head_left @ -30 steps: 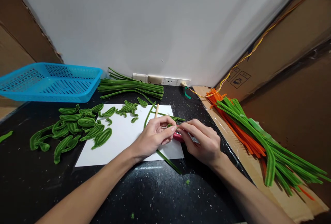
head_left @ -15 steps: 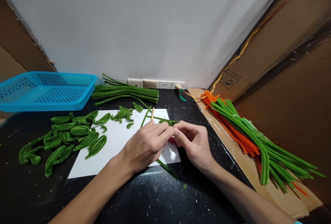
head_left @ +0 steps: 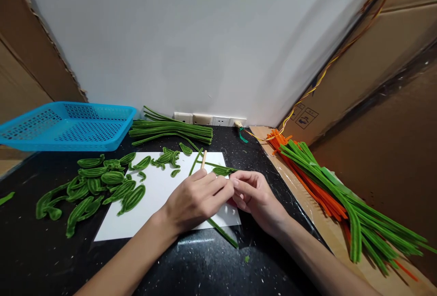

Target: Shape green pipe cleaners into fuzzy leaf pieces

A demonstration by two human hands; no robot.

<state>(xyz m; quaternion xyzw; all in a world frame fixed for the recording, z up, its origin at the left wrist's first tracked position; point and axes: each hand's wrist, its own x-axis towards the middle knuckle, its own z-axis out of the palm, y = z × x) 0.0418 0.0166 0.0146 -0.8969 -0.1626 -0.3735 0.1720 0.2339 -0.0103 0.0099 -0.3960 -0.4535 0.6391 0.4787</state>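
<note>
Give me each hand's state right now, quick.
Left hand: fingers curled, grip hidden; cannot tell what, if anything, it holds.
Right hand: thumb and forefinger closed in a pinch; anything held cannot be made out.

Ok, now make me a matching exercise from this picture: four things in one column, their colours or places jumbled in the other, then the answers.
1. Basket
2. Paper
3. Orange strips
4. Right hand

A. On the cardboard at right
B. White, with green leaf shapes on it
C. Close beside the left hand
D. Blue, far left

Pairs: 1-D, 2-B, 3-A, 4-C
</note>
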